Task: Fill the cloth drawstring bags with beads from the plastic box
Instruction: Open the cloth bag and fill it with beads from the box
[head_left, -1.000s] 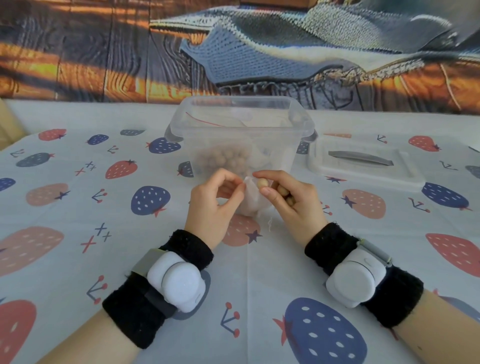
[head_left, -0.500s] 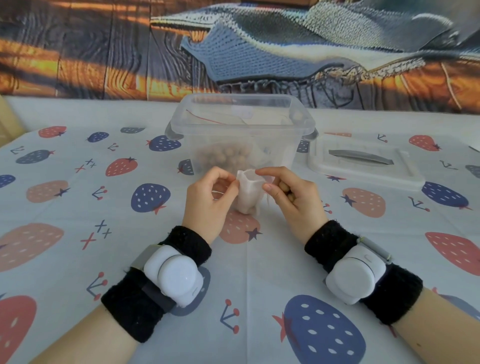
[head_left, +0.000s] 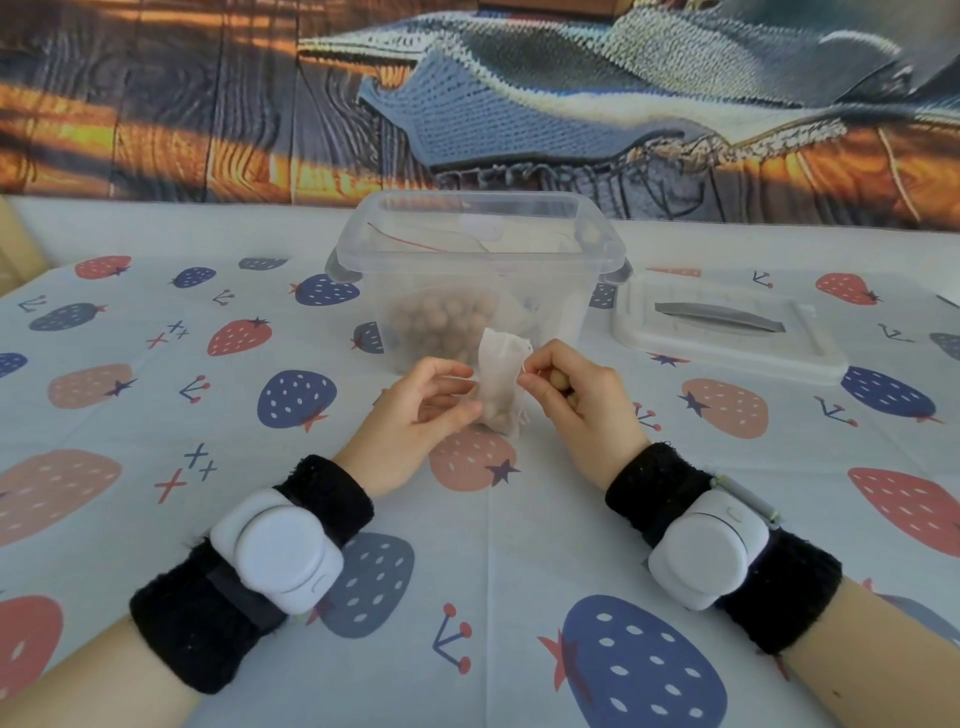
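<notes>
A small white cloth drawstring bag (head_left: 500, 387) stands upright on the table between my hands, just in front of the clear plastic box (head_left: 480, 275). Beads show through its lower part. My left hand (head_left: 415, 415) pinches the bag's left side. My right hand (head_left: 576, 397) pinches the bag's upper right edge at the drawstring and keeps a few tan beads (head_left: 563, 384) curled in its palm. A pile of tan beads (head_left: 441, 325) lies in the box's left half, with more white cloth bags beside it.
The box's clear lid (head_left: 727, 332) with a grey handle lies flat to the right of the box. A strawberry-print cloth (head_left: 156, 415) covers the table. A printed backdrop hangs along the table's far edge. Both wrists carry black bands with white devices.
One second ago my right fingers held a bead at the bag's mouth; that bead is gone from my fingertips. The bag now stands taller and its top is pulled upright.
</notes>
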